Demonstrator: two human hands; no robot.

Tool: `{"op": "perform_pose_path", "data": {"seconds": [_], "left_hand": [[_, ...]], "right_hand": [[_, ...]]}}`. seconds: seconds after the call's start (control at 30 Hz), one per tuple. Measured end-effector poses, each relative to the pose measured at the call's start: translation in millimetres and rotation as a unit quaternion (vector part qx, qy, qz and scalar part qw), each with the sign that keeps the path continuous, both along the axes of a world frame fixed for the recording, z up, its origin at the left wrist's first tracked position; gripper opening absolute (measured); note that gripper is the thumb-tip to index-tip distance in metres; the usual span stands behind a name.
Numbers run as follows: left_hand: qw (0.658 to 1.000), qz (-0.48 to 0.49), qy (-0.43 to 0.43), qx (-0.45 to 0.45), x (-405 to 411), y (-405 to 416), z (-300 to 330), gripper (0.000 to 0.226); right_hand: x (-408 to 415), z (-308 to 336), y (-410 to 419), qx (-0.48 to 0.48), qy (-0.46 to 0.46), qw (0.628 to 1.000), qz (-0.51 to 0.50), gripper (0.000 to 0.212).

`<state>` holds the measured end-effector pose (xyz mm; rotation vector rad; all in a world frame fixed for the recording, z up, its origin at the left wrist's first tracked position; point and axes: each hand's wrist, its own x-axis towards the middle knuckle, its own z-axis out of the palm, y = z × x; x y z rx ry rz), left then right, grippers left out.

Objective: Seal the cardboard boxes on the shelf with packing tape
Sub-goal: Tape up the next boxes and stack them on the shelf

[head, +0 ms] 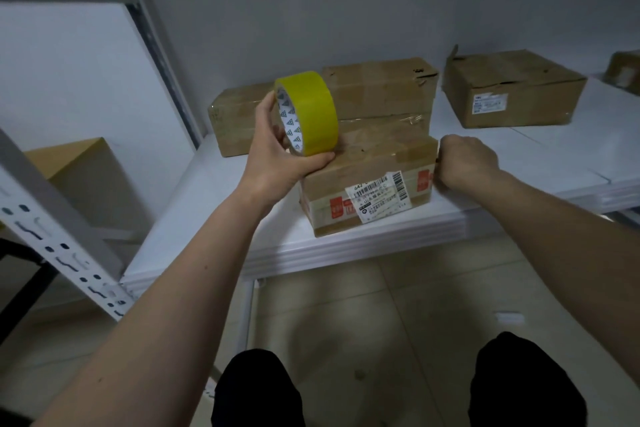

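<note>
A small cardboard box point(374, 163) with a white shipping label stands near the front edge of the white shelf point(346, 246). My left hand point(277, 152) grips a yellow roll of packing tape point(310, 114), held upright above the box's left top edge. A stretch of clear tape seems to run across the box's top towards the right. My right hand point(464, 159) is curled against the box's right top edge; whether it pinches the tape end there is hidden by the knuckles.
Behind it stand a flat box point(235, 118) on the left and a taller box point(381, 87). A larger labelled box point(512, 90) sits at the right, another box point(625, 74) at the far right edge. A perforated steel upright point(59, 239) slants at the left. A box point(86, 180) stands beyond it.
</note>
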<state>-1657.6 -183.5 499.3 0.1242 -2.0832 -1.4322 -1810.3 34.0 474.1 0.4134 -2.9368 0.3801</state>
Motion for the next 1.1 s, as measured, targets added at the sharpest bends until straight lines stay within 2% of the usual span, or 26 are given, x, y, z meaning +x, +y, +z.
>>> {"op": "perform_pose_path", "data": {"seconds": [0.1, 0.17, 0.2, 0.27, 0.33, 0.43, 0.5, 0.63, 0.7, 0.77, 0.87, 0.97, 1.03, 1.1], "left_hand": [[1.000, 0.007, -0.008, -0.027, 1.5, 2.0, 4.9, 0.114], [1.000, 0.007, -0.019, -0.015, 2.7, 2.0, 7.4, 0.110], [1.000, 0.007, -0.025, -0.002, 3.0, 1.4, 8.1, 0.106], [0.999, 0.011, -0.030, 0.024, 2.6, 0.4, 9.0, 0.102], [0.998, 0.007, -0.029, 0.052, 2.2, -1.0, 9.2, 0.109], [0.994, -0.016, -0.034, 0.098, 1.7, -1.4, 10.8, 0.115], [0.993, -0.021, -0.044, 0.108, 0.9, -2.6, 12.7, 0.115], [0.993, -0.032, -0.058, 0.098, 1.8, -6.6, 13.8, 0.120], [0.994, -0.025, -0.049, 0.096, 2.9, -8.1, 12.7, 0.115], [0.995, -0.027, -0.043, 0.082, 2.9, -8.1, 11.5, 0.113], [0.997, -0.032, -0.041, 0.049, 3.2, -7.7, 11.5, 0.112], [0.998, -0.036, -0.040, 0.044, 1.9, -9.3, 12.7, 0.114], [0.996, -0.043, -0.042, 0.060, 1.7, -10.7, 13.1, 0.111], [0.994, -0.053, -0.045, 0.081, 1.6, -12.7, 13.1, 0.109]], "right_hand": [[-0.4, 19.0, -0.8, 0.024, -0.085, 0.995, 0.036, 0.016], [-1.1, 32.3, -1.9, 0.032, -0.167, 0.984, 0.062, 0.028], [-1.4, 35.1, -2.2, 0.034, -0.180, 0.981, 0.063, 0.030], [-0.2, 34.2, -3.2, 0.052, -0.157, 0.985, 0.049, 0.025], [2.3, 31.0, -5.0, 0.069, -0.127, 0.989, 0.044, 0.022], [6.0, 33.8, -4.4, 0.085, -0.157, 0.982, 0.057, 0.032], [5.1, 35.1, -2.5, 0.103, -0.170, 0.979, 0.046, 0.031], [0.2, 32.5, 7.0, 0.113, -0.137, 0.984, 0.006, 0.024], [-7.8, 32.4, 13.1, 0.072, -0.121, 0.990, -0.018, 0.027], [-18.5, 32.1, 20.7, -0.022, -0.152, 0.988, -0.033, 0.035], [-25.1, 34.5, 30.6, -0.218, -0.258, 0.941, -0.034, 0.029], [-18.2, 49.0, 28.3, -0.372, -0.227, 0.900, 0.024, 0.009], [-8.0, 62.4, 24.8, -0.394, -0.192, 0.892, 0.108, 0.014], [4.1, 74.4, 25.2, -0.326, -0.186, 0.909, 0.183, 0.016]]}}
